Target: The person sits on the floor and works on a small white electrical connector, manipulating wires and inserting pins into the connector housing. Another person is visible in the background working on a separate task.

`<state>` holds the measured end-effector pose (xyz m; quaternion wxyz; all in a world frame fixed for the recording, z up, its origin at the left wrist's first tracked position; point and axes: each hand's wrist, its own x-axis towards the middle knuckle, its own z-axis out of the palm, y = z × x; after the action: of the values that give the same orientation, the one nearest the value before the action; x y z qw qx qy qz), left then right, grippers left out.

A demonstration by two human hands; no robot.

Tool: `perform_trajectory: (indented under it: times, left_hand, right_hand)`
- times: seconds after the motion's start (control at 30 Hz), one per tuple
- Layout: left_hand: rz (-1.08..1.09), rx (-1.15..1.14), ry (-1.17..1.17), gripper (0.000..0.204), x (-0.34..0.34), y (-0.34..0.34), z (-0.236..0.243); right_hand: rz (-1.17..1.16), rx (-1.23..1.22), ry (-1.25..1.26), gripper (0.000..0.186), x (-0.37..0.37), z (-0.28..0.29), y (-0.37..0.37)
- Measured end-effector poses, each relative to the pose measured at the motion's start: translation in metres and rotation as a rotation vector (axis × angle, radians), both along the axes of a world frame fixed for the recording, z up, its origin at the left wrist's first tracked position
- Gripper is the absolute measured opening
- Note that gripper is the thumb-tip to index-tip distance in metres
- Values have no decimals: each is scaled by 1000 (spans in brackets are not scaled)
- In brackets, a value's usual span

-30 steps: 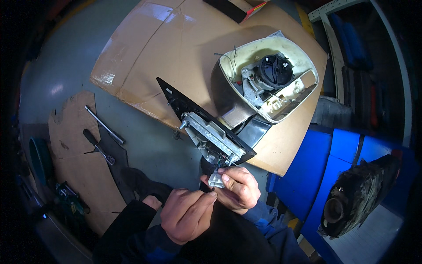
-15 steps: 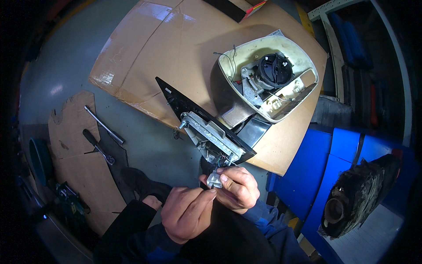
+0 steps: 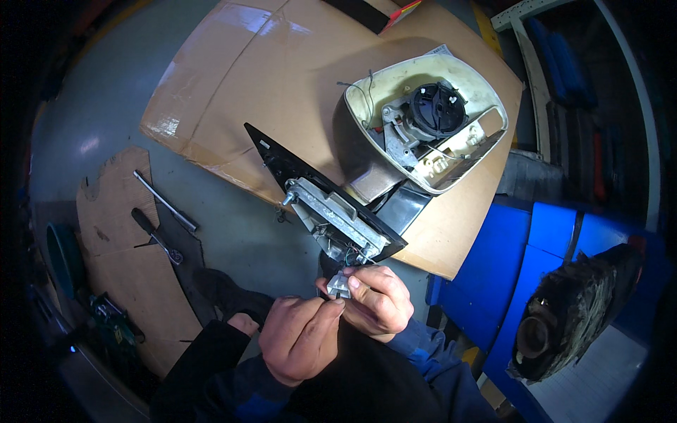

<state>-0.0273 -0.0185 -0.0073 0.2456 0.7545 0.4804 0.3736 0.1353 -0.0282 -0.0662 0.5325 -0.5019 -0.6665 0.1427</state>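
Note:
A white plastic wire connector (image 3: 338, 285) is pinched between the thumb and fingers of my right hand (image 3: 381, 302). Thin wires (image 3: 350, 255) run from it up into the metal bracket (image 3: 338, 215) on the mirror's black triangular base. My left hand (image 3: 300, 338) is closed, its thumb and forefinger pressed against the connector's near end. Between those fingertips shows the dark tip of a thin piece, mostly hidden, whose kind I cannot make out. Beyond my hands lies the car side mirror housing (image 3: 360, 151), its glass off and a round black adjuster motor (image 3: 438, 109) exposed inside.
The mirror rests on a large cardboard box (image 3: 233, 106). On the left, a ratchet (image 3: 156, 236) and a long socket extension (image 3: 166, 201) lie by a cardboard sheet (image 3: 120, 240). To the right, a dirty black part (image 3: 575, 310) sits on a blue surface (image 3: 486, 247).
The view has shifted slightly. The connector has tilted a little in my fingers, and both hands keep their grip close together.

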Motion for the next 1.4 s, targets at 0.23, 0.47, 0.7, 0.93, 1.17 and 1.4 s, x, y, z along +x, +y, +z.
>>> perform_trajectory:
  times: [0.23, 0.47, 0.7, 0.93, 1.17, 1.4]
  left_hand:
    - [60, 3, -13, 11, 2, -3, -7]
    - [73, 0, -37, 12, 3, -3, -14]
    - [81, 7, -33, 11, 4, -5, -16]
    - [95, 55, -53, 16, 7, -3, -25]
    - [59, 95, -35, 22, -2, -6, -25]
    - [5, 103, 13, 18, -6, 5, -18]
  right_hand:
    - [2, -22, 27, 36, -3, -1, 0]
    - [9, -48, 13, 37, -3, 2, 2]
    - [18, -56, 23, 35, -3, 4, 2]
    - [4, -79, 28, 33, -4, -1, 0]
    - [6, -80, 78, 35, -6, 0, -1]
    - [10, -89, 64, 36, -3, 5, 3]
